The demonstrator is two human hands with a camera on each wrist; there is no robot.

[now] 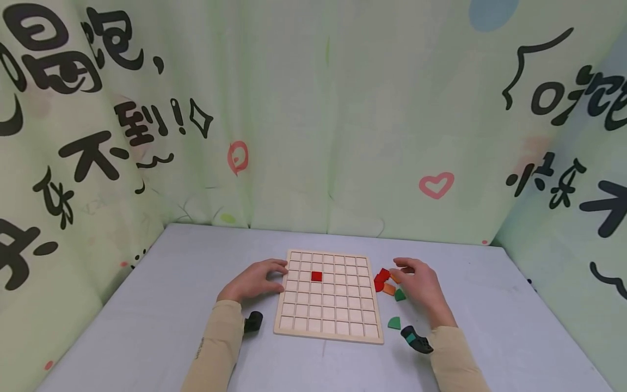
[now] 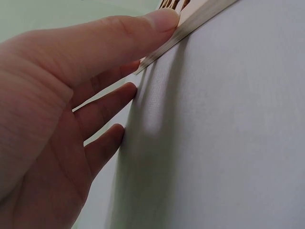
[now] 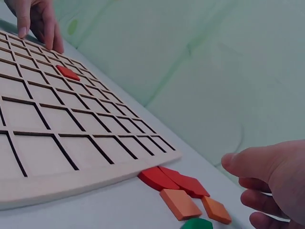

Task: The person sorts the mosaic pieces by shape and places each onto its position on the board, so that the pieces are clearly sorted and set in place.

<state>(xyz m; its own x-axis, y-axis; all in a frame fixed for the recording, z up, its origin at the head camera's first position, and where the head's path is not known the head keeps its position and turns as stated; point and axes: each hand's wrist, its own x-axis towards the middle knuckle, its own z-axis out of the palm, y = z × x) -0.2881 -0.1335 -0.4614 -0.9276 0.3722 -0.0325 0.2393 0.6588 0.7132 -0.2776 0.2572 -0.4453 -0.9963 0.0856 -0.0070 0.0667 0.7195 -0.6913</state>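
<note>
A wooden grid board (image 1: 328,338) lies on the table, with one red square (image 1: 317,276) in a cell of an upper row. My left hand (image 1: 254,279) touches the board's left edge with thumb and fingertips; in the left wrist view the thumb (image 2: 162,20) rests on the rim. Off the board's right side lie red pieces (image 3: 157,178), orange pieces (image 3: 181,204) and a green piece (image 1: 400,294). Beside them hovers my right hand (image 1: 418,283), fingers loosely bent. In the right wrist view nothing shows between thumb and fingers.
Another green piece (image 1: 394,323), shaped like a quarter circle, lies nearer me, right of the board. Dark wrist devices (image 1: 416,340) hang by both sleeves. Printed curtains (image 1: 338,136) stand behind and on both sides of the pale table (image 1: 161,337).
</note>
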